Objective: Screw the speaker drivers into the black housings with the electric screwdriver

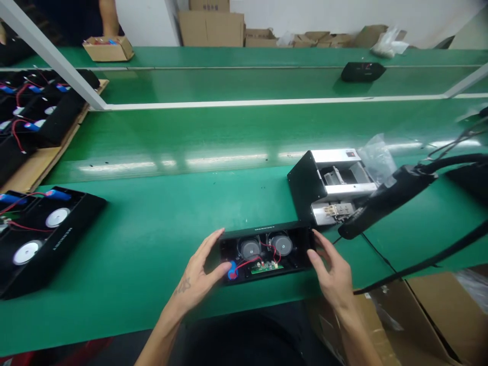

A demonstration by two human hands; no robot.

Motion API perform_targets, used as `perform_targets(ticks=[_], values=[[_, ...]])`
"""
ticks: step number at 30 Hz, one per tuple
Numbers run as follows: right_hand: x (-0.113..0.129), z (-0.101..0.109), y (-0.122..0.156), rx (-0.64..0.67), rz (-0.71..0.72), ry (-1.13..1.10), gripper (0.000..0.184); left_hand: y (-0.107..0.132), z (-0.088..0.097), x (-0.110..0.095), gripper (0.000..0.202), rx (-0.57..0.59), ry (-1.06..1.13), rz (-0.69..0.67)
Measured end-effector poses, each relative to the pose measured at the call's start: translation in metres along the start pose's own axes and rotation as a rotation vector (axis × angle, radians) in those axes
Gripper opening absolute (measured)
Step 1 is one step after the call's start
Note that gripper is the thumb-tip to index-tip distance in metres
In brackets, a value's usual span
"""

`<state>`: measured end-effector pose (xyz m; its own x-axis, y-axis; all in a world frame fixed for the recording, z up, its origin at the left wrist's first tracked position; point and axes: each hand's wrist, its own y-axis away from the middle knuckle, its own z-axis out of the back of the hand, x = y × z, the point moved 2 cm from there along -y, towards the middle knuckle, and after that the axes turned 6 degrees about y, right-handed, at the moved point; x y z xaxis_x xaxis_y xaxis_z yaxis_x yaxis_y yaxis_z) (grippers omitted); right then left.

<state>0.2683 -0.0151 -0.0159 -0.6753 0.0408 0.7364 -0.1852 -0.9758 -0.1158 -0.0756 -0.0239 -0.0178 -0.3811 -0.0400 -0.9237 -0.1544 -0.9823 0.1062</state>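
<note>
An open black speaker housing [267, 230] lies near the front edge of the green bench. Inside it I see two round grey drivers, red wires, a green circuit board and a blue cylindrical cell. My left hand [200, 277] grips the housing's left end, thumb by the blue cell and fingers along the outer side. My right hand [332, 272] grips the right end the same way. Both hands are closed round the housing's ends.
A black and silver machine [305, 190] with a clear bag stands behind right. A black electric screwdriver [385, 199] on a cable hangs beside it. More open housings [53, 239] lie at left. Cardboard boxes [211, 28] line the back; another person's arm shows top left.
</note>
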Motion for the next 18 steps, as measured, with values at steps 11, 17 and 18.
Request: perform_targets(ticks=[11,17,18], values=[[0.036,-0.016,-0.023,-0.122,0.217,-0.315,0.061,0.014,0.012,-0.017,0.077,-0.083,-0.105,-0.425],[0.03,-0.051,-0.034,-0.088,0.363,-0.198,0.067,0.014,0.034,-0.01,0.067,-0.009,-0.453,-0.908],[0.027,-0.054,-0.033,-0.082,0.372,-0.176,0.067,0.014,0.036,-0.007,0.064,-0.005,-0.472,-0.945]])
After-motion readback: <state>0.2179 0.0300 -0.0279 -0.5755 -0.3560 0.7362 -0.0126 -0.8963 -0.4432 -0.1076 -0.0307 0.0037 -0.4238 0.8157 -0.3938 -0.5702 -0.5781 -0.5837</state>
